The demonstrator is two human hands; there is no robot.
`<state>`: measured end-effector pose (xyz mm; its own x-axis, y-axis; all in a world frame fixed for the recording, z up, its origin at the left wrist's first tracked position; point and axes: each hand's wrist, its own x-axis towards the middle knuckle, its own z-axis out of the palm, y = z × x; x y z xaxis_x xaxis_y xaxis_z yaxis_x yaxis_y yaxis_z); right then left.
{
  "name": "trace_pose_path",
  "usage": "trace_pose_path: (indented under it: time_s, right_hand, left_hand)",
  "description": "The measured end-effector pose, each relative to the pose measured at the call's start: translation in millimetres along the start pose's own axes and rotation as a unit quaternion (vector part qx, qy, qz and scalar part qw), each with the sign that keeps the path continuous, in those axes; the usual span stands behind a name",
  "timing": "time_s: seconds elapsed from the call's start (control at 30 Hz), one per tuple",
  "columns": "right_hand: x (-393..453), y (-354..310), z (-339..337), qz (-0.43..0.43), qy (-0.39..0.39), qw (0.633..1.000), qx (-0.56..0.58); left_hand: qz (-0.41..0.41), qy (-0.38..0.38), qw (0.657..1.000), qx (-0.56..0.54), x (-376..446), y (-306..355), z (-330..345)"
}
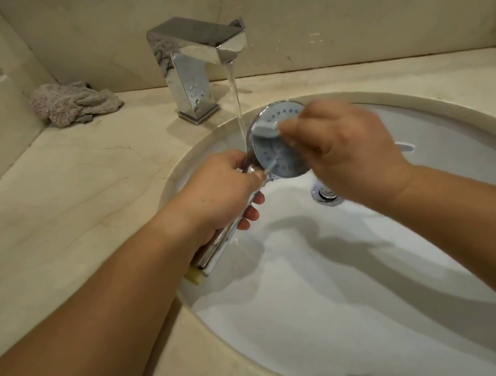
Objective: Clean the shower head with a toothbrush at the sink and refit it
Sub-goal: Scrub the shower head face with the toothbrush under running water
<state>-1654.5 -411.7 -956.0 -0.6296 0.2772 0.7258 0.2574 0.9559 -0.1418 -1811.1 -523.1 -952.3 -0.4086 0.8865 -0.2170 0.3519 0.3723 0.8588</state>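
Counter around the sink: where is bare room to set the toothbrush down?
Bare counter lies left of the sink, between the grey cloth and the left hand. Another bare patch runs right of the faucet, behind the basin rim. Over the basin it is crowded: shower head, toothbrush, right hand, running water.

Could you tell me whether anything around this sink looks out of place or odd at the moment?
Only small things: a crumpled grey cloth lies bunched on the counter left of the running tap. The left hand holds the shower head while the right hand scrubs it with the toothbrush.
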Motion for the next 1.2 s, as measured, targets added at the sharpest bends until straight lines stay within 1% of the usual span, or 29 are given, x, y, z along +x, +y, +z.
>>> trace_pose_path:
  time_s: [0.03, 0.07, 0.13, 0.17, 0.2, 0.27, 0.3, 0.43, 0.47, 0.57, 0.6, 0.67, 0.7, 0.73, 0.83, 0.87, 0.93, 0.97, 1.0, 1.07, 1.1, 1.13, 1.2]
  right_hand:
    - [-2, -5, 3, -0.025, -0.019, 0.999, -0.006]
    - [-1, -7, 5, -0.021, -0.018, 1.000, -0.001]
    - [5, 3, 4, 0.055, 0.030, 0.998, 0.018]
    - [5, 8, 1, 0.080, 0.040, 0.996, 0.023]
    - [4, 7, -1, 0.076, 0.027, 0.997, 0.018]
    - [-2, -2, 0, 0.025, -0.034, 0.999, 0.004]
    - [1, -6, 3, 0.018, -0.050, 0.999, 0.004]
    - [42, 10, 20, 0.122, -0.049, 0.991, -0.010]
    - [44, 9, 24, 0.124, -0.060, 0.990, -0.002]
    - [22, -4, 37, 0.082, -0.103, 0.991, 0.039]
    - [16, -5, 38, 0.094, -0.106, 0.989, 0.050]
    - [16, 2, 41, 0.147, -0.063, 0.985, 0.062]
    - [18, 5, 41, 0.159, -0.042, 0.984, 0.067]
    - [18, 2, 42, 0.148, -0.040, 0.986, 0.067]
    - [10, -12, 48, 0.030, -0.098, 0.993, 0.054]
    - [12, -12, 47, 0.029, -0.099, 0.993, 0.052]
    - [22, -4, 44, 0.080, -0.042, 0.994, 0.055]
    - [24, -3, 42, 0.090, -0.022, 0.994, 0.055]
    - [23, -5, 41, 0.073, -0.034, 0.995, 0.052]
    - [14, -11, 43, 0.009, -0.079, 0.996, 0.039]
    - [12, -12, 44, 0.004, -0.089, 0.995, 0.039]
    - [15, -11, 43, 0.029, -0.080, 0.995, 0.047]
    - [22, -7, 41, 0.078, -0.038, 0.994, 0.060]
  left_hand:
    - [0.002, 0.000, 1.000, 0.001, 0, 0, 0]
    - [0.002, 0.004, 1.000, 0.002, 0, 0, 0]
    - [0.000, 0.013, 1.000, -0.002, 1, -2, -1]
    - [-0.003, 0.016, 1.000, -0.005, 2, -3, -2]
    - [-0.009, 0.016, 1.000, -0.008, 2, -4, -3]
    - [-0.021, 0.017, 0.999, -0.018, 4, -6, -4]
    - [-0.027, 0.018, 0.999, -0.027, 6, -7, -4]
    - [-0.042, 0.033, 0.997, -0.053, 10, -12, -6]
    - [-0.046, 0.035, 0.997, -0.057, 10, -13, -6]
    - [-0.052, 0.041, 0.996, -0.060, 13, -17, -8]
    - [-0.052, 0.045, 0.996, -0.056, 14, -18, -9]
    - [-0.048, 0.051, 0.996, -0.050, 16, -20, -9]
    - [-0.046, 0.054, 0.996, -0.051, 17, -21, -9]
    - [-0.045, 0.058, 0.996, -0.053, 17, -22, -9]
    - [-0.038, 0.069, 0.996, -0.051, 18, -22, -11]
    - [-0.035, 0.072, 0.996, -0.050, 18, -22, -11]
    - [-0.032, 0.076, 0.995, -0.051, 17, -22, -11]
    - [-0.033, 0.076, 0.995, -0.051, 17, -22, -11]
    - [-0.036, 0.074, 0.995, -0.053, 17, -21, -11]
    - [-0.036, 0.065, 0.996, -0.055, 17, -20, -11]
    - [-0.034, 0.063, 0.996, -0.055, 17, -20, -10]
    - [-0.034, 0.061, 0.996, -0.055, 17, -19, -10]
    - [-0.031, 0.054, 0.996, -0.058, 17, -19, -10]
